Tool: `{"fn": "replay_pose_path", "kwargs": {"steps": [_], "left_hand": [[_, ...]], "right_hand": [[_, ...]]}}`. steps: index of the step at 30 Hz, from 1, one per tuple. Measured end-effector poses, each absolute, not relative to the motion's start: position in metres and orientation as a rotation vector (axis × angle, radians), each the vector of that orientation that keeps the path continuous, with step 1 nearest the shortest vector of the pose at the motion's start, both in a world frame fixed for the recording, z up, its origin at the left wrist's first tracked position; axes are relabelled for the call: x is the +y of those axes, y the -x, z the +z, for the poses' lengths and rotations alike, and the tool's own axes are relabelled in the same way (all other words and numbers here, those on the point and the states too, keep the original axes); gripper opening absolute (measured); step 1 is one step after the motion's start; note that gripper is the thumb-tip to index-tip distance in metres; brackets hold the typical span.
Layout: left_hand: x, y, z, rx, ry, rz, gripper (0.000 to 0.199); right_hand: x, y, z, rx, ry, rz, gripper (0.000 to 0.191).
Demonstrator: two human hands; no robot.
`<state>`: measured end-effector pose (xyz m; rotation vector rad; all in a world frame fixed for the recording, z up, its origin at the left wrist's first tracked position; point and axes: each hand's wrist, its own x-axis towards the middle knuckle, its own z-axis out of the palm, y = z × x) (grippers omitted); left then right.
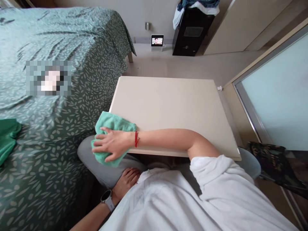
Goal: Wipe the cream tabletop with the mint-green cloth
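Note:
A green cloth lies over the near left corner of the pale table, part of it hanging past the edge. My right hand, with a red string at its wrist, rests flat on the cloth with its fingers spread, pointing left. My left hand, below the table's near edge, lies on my lap beside my shirt, wearing a watch on the wrist. Its fingers are bent close together, and nothing can be seen in them.
On the left is a bed with a leafy green cover and a darker green cloth. Beyond the table stand a small screen and a black cabinet. A glass-panelled frame is at the right.

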<state>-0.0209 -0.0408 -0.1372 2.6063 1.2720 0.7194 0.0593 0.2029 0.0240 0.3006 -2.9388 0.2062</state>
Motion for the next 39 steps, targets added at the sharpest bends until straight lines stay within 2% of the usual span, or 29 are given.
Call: {"fn": "replay_pose_path", "kwargs": {"steps": [3, 6, 11, 16, 21, 24, 30, 35, 39], "left_hand": [[-0.042, 0.02, -0.138, 1.278, -2.604, 0.696, 0.056], [-0.044, 0.022, -0.141, 1.283, -2.585, 0.674, 0.053], [-0.045, 0.022, -0.141, 1.286, -2.569, 0.69, 0.052], [-0.046, 0.022, -0.138, 1.28, -2.586, 0.639, 0.049], [-0.049, 0.023, -0.139, 1.282, -2.574, 0.641, 0.041], [-0.048, 0.023, -0.138, 1.278, -2.567, 0.651, 0.041], [-0.041, 0.024, -0.136, 1.231, -2.622, 0.658, 0.048], [-0.038, 0.023, -0.134, 1.22, -2.617, 0.679, 0.048], [-0.037, 0.024, -0.132, 1.217, -2.64, 0.671, 0.05]], "right_hand": [[0.199, -0.078, 0.021, -2.939, -0.507, 0.257, 0.043], [0.221, -0.083, 0.015, -2.951, -0.468, 0.33, 0.046], [0.312, -0.059, 0.01, -3.002, 0.215, 0.392, 0.055], [0.401, -0.049, 0.016, -2.751, 0.976, 0.478, 0.066], [0.429, -0.061, 0.019, -2.436, 1.518, 0.458, 0.075], [0.426, -0.07, 0.016, -2.327, 1.671, 0.435, 0.079], [0.376, -0.091, 0.011, -2.585, 1.332, 0.434, 0.079], [0.276, -0.113, 0.001, -2.765, 0.891, 0.371, 0.079], [0.199, -0.15, -0.003, -2.814, 0.484, 0.25, 0.067]]}}
